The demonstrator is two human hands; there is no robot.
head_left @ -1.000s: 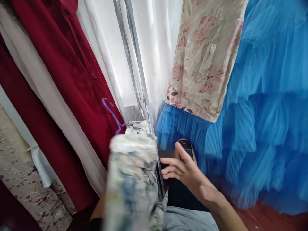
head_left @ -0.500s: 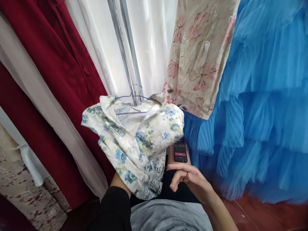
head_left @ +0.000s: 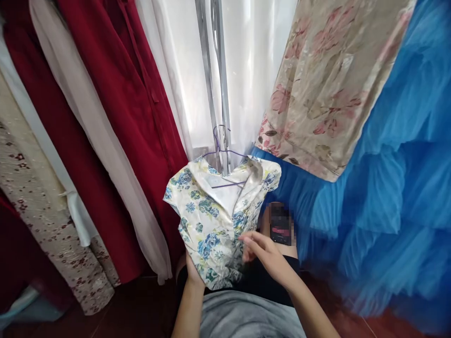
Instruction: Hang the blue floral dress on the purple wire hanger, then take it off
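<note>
A white blouse (head_left: 211, 211) with blue and yellow flowers hangs in front of me on a thin purple hanger (head_left: 229, 185). Its short sleeves spread to both sides and its collar lies open. My left hand (head_left: 193, 270) grips the blouse low on its left side, with most of the fingers hidden behind the cloth. In front of the blouse's lower right part is my right hand (head_left: 262, 251), its fingers loosely bent and apart, the tips at or just off the cloth. Nothing shows in that hand.
A metal stand (head_left: 207, 61) rises behind the hanger, before a white curtain (head_left: 176, 70). Dark red garments (head_left: 116, 89) hang left. A beige floral garment (head_left: 317, 103) and a blue tiered tulle dress (head_left: 373, 206) hang right. A phone (head_left: 281, 230) rests on my thigh.
The blouse now faces me more squarely, its front smoother. My left hand has come into view at its lower side. My right hand has moved up to the blouse's front. The view has swung left.
</note>
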